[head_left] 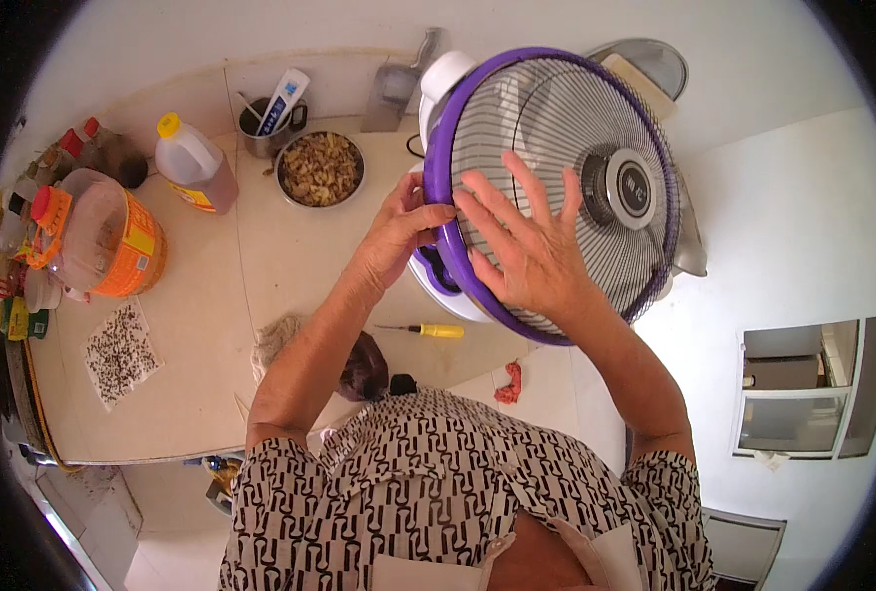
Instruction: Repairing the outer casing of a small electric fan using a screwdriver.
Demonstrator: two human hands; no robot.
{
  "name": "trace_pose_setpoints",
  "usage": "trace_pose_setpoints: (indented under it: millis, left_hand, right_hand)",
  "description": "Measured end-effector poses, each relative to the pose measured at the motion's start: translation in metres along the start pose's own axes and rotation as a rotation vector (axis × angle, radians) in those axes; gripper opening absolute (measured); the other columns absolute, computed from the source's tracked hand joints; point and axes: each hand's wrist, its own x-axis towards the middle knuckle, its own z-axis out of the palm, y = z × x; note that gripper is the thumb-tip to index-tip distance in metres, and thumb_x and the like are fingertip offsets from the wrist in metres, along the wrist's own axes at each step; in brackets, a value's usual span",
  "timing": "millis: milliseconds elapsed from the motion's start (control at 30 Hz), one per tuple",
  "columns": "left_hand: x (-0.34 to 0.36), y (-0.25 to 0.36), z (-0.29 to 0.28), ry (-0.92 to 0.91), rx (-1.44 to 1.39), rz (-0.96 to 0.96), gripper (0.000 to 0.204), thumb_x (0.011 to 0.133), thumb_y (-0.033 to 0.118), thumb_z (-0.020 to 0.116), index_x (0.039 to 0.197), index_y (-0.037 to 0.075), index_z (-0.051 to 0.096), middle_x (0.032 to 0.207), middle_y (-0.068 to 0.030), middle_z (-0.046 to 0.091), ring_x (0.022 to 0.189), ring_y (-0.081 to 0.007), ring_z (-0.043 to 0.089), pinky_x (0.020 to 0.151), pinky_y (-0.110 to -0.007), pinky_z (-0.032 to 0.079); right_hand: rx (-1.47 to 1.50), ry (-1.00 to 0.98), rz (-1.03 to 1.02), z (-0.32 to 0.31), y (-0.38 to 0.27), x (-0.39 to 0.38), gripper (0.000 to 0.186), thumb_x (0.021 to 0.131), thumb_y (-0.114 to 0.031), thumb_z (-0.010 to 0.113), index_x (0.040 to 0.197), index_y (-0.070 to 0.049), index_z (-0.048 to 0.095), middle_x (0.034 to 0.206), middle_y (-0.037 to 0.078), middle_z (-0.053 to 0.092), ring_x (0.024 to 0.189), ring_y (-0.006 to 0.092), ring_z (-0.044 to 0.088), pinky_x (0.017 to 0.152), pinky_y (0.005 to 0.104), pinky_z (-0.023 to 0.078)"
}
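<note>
A white and purple fan with a round wire grille (655,148) stands tilted toward me, a silver disc at its centre. My left hand (404,231) has its fingers round the left side of the purple rim. My right hand (527,241) lies over the front wires with fingers spread. Below the fan, a screwdriver (442,331) with a yellow handle rests on the counter. A dark rounded object (363,366) and a beige cloth (272,343) are partly hidden by my left forearm. A small red crumpled item (507,384) lies lower right of the screwdriver.
On the tiled counter (211,315) stand a bowl of food (320,177), a mug (259,138), a plastic jug (192,177), an orange bucket (128,246) and several bottles. A speckled sheet (121,353) lies at left. A cleaver (391,98) leans on the wall. A window (793,424) is at right.
</note>
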Motion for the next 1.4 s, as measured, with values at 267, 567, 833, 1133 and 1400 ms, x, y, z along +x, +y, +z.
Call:
trace_pose_setpoints:
  millis: [267,567,833,1133,1400]
  left_hand:
    - [-0.001,-0.028,0.021,0.002,-0.002,-0.010,0.087,0.082,0.015,0.077,0.151,0.011,0.025,0.121,-0.0104,0.060,0.105,-0.0192,0.063,0.090,-0.039,0.052]
    - [-0.001,-0.064,0.058,0.098,-0.027,0.033,0.068,0.087,0.024,0.073,0.139,0.007,0.033,0.113,-0.0111,0.060,0.101,-0.0218,0.066,0.085,-0.039,0.057]
    - [-0.001,-0.066,0.065,0.187,0.086,-0.011,0.066,0.087,0.024,0.071,0.139,0.005,0.034,0.114,-0.0118,0.062,0.097,-0.0194,0.066,0.084,-0.034,0.057]
    - [0.004,-0.074,0.082,0.120,0.121,0.138,0.101,0.068,0.008,0.087,0.147,0.002,0.025,0.114,-0.0132,0.061,0.099,-0.0207,0.064,0.084,-0.033,0.055]
    - [0.007,-0.065,0.061,0.177,0.113,0.131,0.100,0.067,0.004,0.086,0.147,0.001,0.025,0.116,-0.0148,0.061,0.090,-0.0219,0.068,0.074,-0.034,0.058]
  right_hand:
    - [-0.053,0.088,-0.044,0.011,0.028,-0.007,0.047,0.080,-0.035,0.069,0.122,-0.012,0.068,0.142,0.001,0.046,0.140,0.0300,0.029,0.100,0.0731,0.019]
    - [-0.096,0.103,-0.027,0.014,0.047,-0.025,0.046,0.083,-0.034,0.068,0.124,-0.013,0.067,0.139,0.001,0.048,0.138,0.0304,0.031,0.099,0.0737,0.020]
    - [-0.063,0.102,0.014,0.019,0.052,-0.024,0.041,0.085,-0.020,0.067,0.125,-0.015,0.065,0.142,-0.003,0.050,0.139,0.0249,0.034,0.103,0.0639,0.023]
    - [-0.021,0.198,-0.003,0.027,0.073,-0.033,0.036,0.087,-0.026,0.065,0.121,-0.015,0.068,0.139,-0.005,0.054,0.136,0.0230,0.038,0.102,0.0628,0.025]
    - [0.087,0.142,0.014,0.005,0.063,-0.047,0.048,0.089,-0.040,0.065,0.133,-0.021,0.061,0.149,0.001,0.046,0.144,0.0286,0.031,0.109,0.0711,0.018]
